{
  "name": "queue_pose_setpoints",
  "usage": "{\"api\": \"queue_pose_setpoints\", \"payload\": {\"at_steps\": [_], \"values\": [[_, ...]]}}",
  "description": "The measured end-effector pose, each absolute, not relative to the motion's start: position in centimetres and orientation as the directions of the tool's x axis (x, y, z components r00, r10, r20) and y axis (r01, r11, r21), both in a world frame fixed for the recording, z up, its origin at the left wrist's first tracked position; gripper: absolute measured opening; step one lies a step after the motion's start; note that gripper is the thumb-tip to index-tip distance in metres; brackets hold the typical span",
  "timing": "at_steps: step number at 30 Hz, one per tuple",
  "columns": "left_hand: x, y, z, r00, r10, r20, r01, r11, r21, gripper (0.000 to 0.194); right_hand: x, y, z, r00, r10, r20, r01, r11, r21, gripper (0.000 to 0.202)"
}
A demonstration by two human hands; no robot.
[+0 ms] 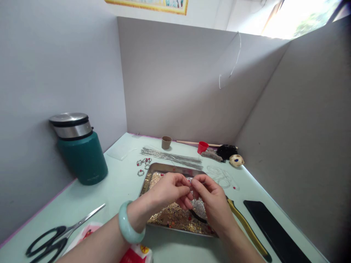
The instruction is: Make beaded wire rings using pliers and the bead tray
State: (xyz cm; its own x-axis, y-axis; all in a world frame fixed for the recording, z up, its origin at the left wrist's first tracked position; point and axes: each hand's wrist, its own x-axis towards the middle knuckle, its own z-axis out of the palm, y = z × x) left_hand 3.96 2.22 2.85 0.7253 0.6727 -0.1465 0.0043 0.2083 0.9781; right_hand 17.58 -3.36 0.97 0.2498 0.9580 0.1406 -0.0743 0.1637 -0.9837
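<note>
Above a metal tray of gold, silver and coloured beads, my two hands meet at the fingertips. My left hand, with a pale green bangle on its wrist, is closed in a pinch. Close against it, my right hand pinches with thumb and index finger. A speck of red shows between the fingertips, but the thing held is too small and covered to name. A black curved handle lies over the beads, partly behind my right hand.
Left are a teal flask, scissors and several beaded rings. Behind the tray lie thin wires, a brown cup and a red cup. Right are loose clear line, a yellow handle and a black case. Grey partitions enclose the table.
</note>
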Motion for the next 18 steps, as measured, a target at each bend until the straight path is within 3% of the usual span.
{"api": "queue_pose_setpoints", "payload": {"at_steps": [9, 14, 18], "values": [[3.9, 2.1, 3.1, 0.728, 0.675, -0.116, 0.087, 0.077, 0.993, 0.010, 17.4, -3.4, 0.9, 0.259, 0.955, 0.146, -0.081, 0.172, -0.982, 0.021], [3.6, 2.1, 3.7, 0.701, 0.700, -0.135, 0.027, 0.162, 0.986, 0.018, 17.5, -3.3, 0.6, 0.247, 0.956, 0.156, -0.053, 0.174, -0.983, 0.022], [3.5, 2.1, 3.9, 0.674, 0.717, -0.176, 0.000, 0.238, 0.971, 0.020, 17.5, -3.4, 0.7, 0.284, 0.931, 0.230, 0.095, 0.212, -0.973, 0.023]]}}
